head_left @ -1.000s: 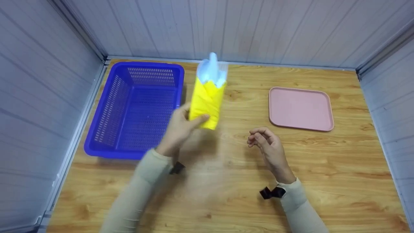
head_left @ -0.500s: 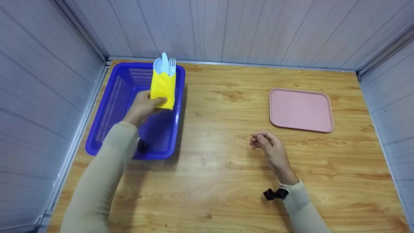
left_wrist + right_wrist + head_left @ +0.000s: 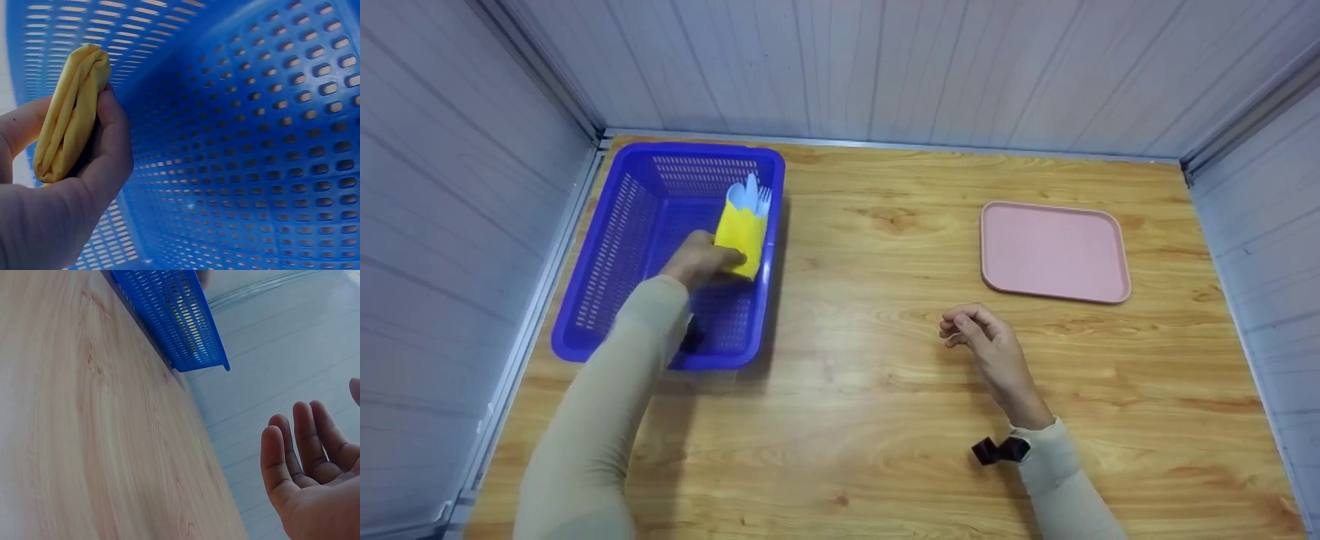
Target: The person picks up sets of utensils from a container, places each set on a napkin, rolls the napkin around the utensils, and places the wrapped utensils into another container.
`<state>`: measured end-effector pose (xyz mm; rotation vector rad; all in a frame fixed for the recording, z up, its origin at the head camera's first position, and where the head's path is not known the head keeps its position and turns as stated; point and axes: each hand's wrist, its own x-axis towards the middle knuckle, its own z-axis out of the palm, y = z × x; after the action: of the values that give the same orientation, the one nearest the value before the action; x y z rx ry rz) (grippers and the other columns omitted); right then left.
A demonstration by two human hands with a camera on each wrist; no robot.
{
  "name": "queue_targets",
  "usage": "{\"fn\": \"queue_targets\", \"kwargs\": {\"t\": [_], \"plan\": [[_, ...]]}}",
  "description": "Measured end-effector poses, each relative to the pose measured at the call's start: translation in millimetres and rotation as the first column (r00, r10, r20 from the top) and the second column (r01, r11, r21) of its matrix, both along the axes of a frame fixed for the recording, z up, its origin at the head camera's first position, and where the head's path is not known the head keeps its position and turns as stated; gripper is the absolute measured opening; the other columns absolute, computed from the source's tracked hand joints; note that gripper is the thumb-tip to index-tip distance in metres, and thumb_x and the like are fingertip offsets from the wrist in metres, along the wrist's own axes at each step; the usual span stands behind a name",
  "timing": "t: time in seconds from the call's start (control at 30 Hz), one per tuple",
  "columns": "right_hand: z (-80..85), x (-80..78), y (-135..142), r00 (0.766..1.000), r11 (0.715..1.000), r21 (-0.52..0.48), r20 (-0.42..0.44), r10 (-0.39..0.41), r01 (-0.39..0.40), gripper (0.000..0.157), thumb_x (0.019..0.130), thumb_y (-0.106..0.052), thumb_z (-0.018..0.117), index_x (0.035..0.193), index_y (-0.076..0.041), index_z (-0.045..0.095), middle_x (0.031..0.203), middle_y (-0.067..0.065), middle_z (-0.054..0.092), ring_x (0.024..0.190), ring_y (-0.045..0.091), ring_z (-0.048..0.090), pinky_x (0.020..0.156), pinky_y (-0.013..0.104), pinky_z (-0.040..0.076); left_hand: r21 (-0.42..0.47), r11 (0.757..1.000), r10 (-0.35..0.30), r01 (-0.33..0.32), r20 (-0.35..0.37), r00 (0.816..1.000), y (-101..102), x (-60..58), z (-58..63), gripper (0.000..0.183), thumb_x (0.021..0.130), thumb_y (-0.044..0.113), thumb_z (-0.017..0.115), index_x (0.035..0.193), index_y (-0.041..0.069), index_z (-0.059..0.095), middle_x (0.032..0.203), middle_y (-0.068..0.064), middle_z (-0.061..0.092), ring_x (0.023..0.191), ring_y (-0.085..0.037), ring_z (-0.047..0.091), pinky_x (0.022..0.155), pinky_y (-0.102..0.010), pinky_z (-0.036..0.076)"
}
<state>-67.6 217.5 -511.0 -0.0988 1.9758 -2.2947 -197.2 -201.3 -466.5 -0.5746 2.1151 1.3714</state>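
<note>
In the head view my left hand grips a folded yellow napkin inside the blue basket, near its right wall. Tucked into the napkin are a light blue spoon, knife and fork, their tops sticking out at the far end. The left wrist view has the napkin's folded bottom between thumb and fingers, apart from the basket floor; the cutlery is hidden there. My right hand is held near the table's middle right, fingers loosely curled, holding nothing.
A pink tray lies on the wooden table at the right, beyond my right hand. Pale panel walls close in the back and both sides. The basket's left side stands close to the left wall.
My left hand carried the napkin with its cutlery from the table's middle leftward over the basket, then lowered it inside. The right hand has barely moved.
</note>
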Motion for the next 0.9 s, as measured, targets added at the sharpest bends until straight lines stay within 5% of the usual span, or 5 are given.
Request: {"fn": "queue_targets", "kwargs": {"t": [0.23,0.5,0.73,0.9], "plan": [[-2.5,0.3,-3.9,1.0,1.0,0.016,0.013,-0.005,0.005,0.029,0.103,-0.014,0.057,0.109,0.015,0.06,0.1,0.022,0.063,0.092,0.029,0.063,0.08,0.037,0.056,0.027,0.999,0.034,-0.033,-0.01,0.999,3.8,-0.3,-18.8,0.053,0.087,-0.002,0.064,0.133,-0.011,0.039,0.117,-0.021,0.05,0.105,-0.035,0.059,0.092,-0.041,0.054],[-3.2,1.1,-5.9,1.0,0.999,0.032,0.025,-0.006,0.005,0.029,0.103,-0.012,0.056,0.11,0.016,0.06,0.098,0.021,0.063,0.091,0.027,0.063,0.078,0.037,0.056,-0.059,0.998,0.038,-0.036,0.035,0.999,0.3,0.8,-26.0,0.057,0.086,0.007,0.067,0.135,-0.004,0.04,0.122,-0.02,0.05,0.11,-0.035,0.054,0.098,-0.046,0.048],[-3.0,0.6,-8.0,1.0,0.999,0.039,0.023,-0.002,0.001,0.029,0.103,-0.012,0.057,0.11,0.016,0.06,0.099,0.022,0.063,0.091,0.026,0.063,0.078,0.038,0.056,-0.106,0.994,-0.006,0.014,0.074,0.997,-3.6,1.6,-25.1,0.066,0.085,0.011,0.069,0.141,-0.002,0.038,0.125,-0.02,0.05,0.114,-0.036,0.051,0.104,-0.049,0.043],[-3.2,0.4,-9.5,1.0,0.999,0.046,0.026,0.005,-0.006,0.03,0.103,-0.011,0.056,0.111,0.018,0.059,0.099,0.023,0.062,0.091,0.027,0.063,0.077,0.037,0.056,-0.142,0.986,-0.085,0.09,0.042,0.996,-2.3,2.1,-23.8,0.055,0.084,0.007,0.069,0.131,-0.005,0.044,0.116,-0.018,0.052,0.104,-0.033,0.054,0.096,-0.045,0.049]]}}
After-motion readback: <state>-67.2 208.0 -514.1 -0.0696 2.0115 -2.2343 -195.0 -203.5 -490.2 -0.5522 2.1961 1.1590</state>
